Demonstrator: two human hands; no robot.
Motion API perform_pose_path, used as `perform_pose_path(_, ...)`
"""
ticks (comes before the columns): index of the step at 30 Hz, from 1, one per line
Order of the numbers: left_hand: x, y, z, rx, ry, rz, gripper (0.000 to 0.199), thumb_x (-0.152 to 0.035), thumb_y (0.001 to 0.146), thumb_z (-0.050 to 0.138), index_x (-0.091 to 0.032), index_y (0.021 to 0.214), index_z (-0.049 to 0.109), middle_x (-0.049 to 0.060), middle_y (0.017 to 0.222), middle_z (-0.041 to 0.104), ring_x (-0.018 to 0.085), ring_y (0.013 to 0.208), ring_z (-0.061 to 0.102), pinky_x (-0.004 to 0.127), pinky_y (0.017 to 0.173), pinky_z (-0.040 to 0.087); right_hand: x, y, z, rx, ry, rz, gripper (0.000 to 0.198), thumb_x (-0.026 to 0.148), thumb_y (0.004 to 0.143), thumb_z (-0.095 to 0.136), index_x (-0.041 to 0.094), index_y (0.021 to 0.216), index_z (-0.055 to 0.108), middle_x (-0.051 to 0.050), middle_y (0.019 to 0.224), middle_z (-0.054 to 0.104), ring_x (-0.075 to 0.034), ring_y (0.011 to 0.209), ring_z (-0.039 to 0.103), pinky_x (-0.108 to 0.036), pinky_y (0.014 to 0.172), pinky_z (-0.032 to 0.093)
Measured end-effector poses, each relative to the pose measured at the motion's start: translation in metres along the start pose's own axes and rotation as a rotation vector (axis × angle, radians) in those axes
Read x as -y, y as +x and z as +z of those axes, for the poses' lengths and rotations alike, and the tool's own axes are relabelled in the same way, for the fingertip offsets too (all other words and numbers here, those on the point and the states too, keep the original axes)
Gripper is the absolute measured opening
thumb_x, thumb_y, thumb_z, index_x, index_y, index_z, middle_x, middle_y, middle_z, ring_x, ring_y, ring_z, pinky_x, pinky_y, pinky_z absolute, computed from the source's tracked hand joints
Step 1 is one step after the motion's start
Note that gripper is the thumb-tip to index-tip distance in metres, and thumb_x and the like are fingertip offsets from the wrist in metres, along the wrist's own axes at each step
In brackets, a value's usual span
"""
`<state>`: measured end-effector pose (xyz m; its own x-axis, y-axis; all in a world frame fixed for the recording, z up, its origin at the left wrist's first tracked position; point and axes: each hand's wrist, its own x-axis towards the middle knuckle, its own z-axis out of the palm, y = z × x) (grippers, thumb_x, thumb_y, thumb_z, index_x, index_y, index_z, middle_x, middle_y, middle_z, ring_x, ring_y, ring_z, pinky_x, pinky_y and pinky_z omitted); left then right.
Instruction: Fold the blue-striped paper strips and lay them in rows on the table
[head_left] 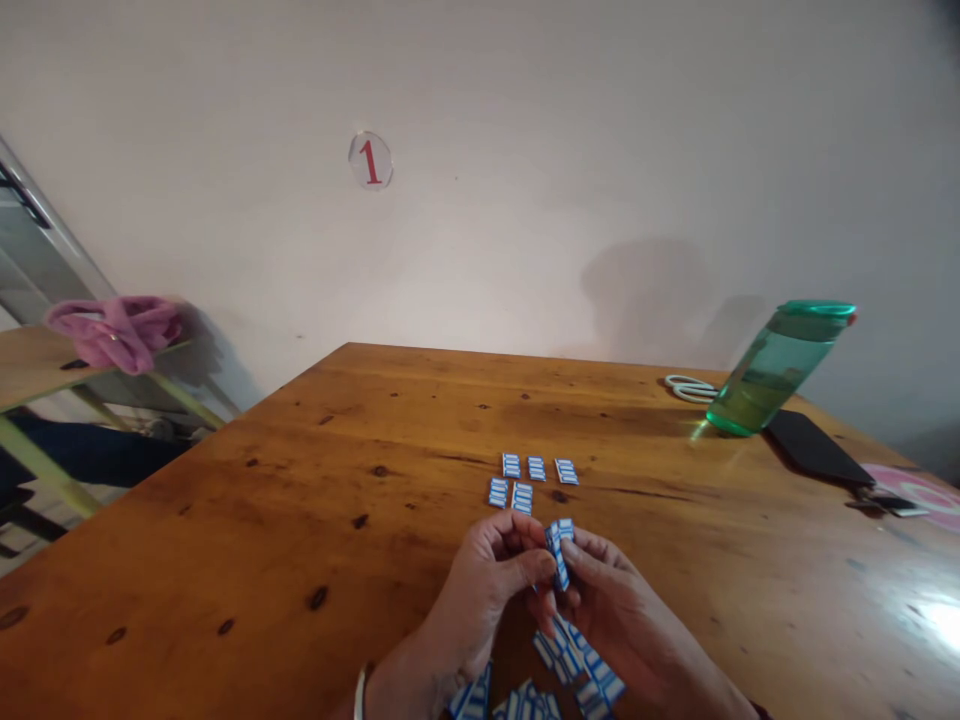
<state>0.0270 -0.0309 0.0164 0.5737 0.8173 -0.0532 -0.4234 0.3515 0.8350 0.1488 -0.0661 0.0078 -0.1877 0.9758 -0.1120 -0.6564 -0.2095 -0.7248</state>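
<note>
Btwn pcs [536, 468] & far tbl edge [487, 356]: room

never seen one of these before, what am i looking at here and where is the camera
There is no machine here: these are a person's bare hands, the left hand and the right hand. The single picture comes from a camera worn on that person's head, looking forward and down.

Between their fingertips, the hands hold small blue-and-white material; whether it is one piece or several is hard to tell. On the wooden table, five similar pieces lie just beyond the hands, and a loose pile lies nearer the person. Off to the right are a green bottle and a dark flat object.
</note>
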Motion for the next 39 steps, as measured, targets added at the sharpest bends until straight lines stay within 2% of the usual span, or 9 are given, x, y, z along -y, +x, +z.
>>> perform_pose_path(10,-0.002,-0.002,0.001,-0.016,0.011,-0.021,0.030,-0.032,0.060,0.074,-0.013,0.074,0.056,0.001,0.051,0.061,0.009,0.038,0.051,0.019,0.036,0.046,-0.001,0.000,0.001,-0.022,-0.020,-0.021,0.020,0.032,0.070,0.070,0.013,0.075,0.067,0.001,0.054,0.056,-0.010,0.045,0.051,-0.024,0.047,0.045)
perform_pose_path(13,-0.002,-0.002,0.002,-0.041,0.043,-0.008,0.030,-0.032,0.060,0.074,-0.014,0.073,0.055,0.000,0.053,0.060,0.010,0.041,0.052,0.020,0.037,0.046,-0.002,0.000,0.003,-0.040,-0.035,-0.064,0.017,0.031,0.072,0.068,0.015,0.076,0.067,0.002,0.052,0.055,-0.010,0.044,0.049,-0.024,0.045,0.044)
perform_pose_path(18,0.000,0.000,0.000,-0.211,0.137,0.025,0.025,-0.030,0.063,0.071,-0.014,0.065,0.052,-0.002,0.056,0.057,0.008,0.044,0.051,0.020,0.041,0.046,-0.007,0.001,-0.002,-0.216,-0.250,-0.121,0.021,0.035,0.071,0.068,0.016,0.080,0.068,0.000,0.060,0.062,-0.012,0.051,0.053,-0.024,0.051,0.043)
perform_pose_path(22,0.001,0.001,-0.003,-0.247,0.136,0.016,0.025,-0.030,0.062,0.070,-0.014,0.065,0.050,-0.003,0.057,0.057,0.008,0.045,0.050,0.019,0.040,0.043,-0.009,0.002,-0.005,-0.376,-0.377,-0.183,0.033,0.046,0.067,0.069,0.016,0.082,0.067,-0.002,0.069,0.065,-0.013,0.059,0.055,-0.024,0.056,0.043)
perform_pose_path(26,0.000,0.001,-0.004,-0.269,0.149,0.007,0.024,-0.029,0.062,0.070,-0.015,0.065,0.050,-0.004,0.056,0.056,0.008,0.044,0.049,0.019,0.040,0.043,-0.008,0.004,-0.006,-0.345,-0.343,-0.165,0.026,0.041,0.067,0.070,0.017,0.073,0.062,0.001,0.063,0.060,-0.011,0.054,0.051,-0.022,0.051,0.039)
perform_pose_path(30,-0.001,0.002,-0.003,-0.306,0.166,0.023,0.023,-0.028,0.060,0.069,-0.015,0.062,0.050,-0.004,0.053,0.055,0.008,0.044,0.048,0.018,0.040,0.042,-0.005,0.006,-0.008,-0.364,-0.230,-0.212,0.025,0.035,0.066,0.072,0.017,0.062,0.055,0.005,0.055,0.052,-0.008,0.048,0.044,-0.019,0.046,0.034)
perform_pose_path(34,-0.002,0.002,-0.004,-0.338,0.179,0.004,0.023,-0.029,0.059,0.069,-0.015,0.062,0.051,-0.004,0.051,0.055,0.008,0.043,0.048,0.018,0.040,0.041,0.001,0.004,-0.002,-0.411,-0.203,-0.203,0.027,0.036,0.061,0.075,0.017,0.060,0.056,0.005,0.053,0.048,-0.007,0.046,0.039,-0.017,0.042,0.031)
perform_pose_path(39,-0.001,0.002,-0.004,-0.356,0.183,0.001,0.019,-0.026,0.059,0.067,-0.015,0.061,0.052,-0.004,0.052,0.055,0.007,0.044,0.047,0.017,0.041,0.040,0.008,0.002,0.008,-0.407,-0.226,-0.180,0.029,0.039,0.055,0.077,0.017,0.057,0.059,0.003,0.053,0.049,-0.008,0.047,0.041,-0.019,0.043,0.034)
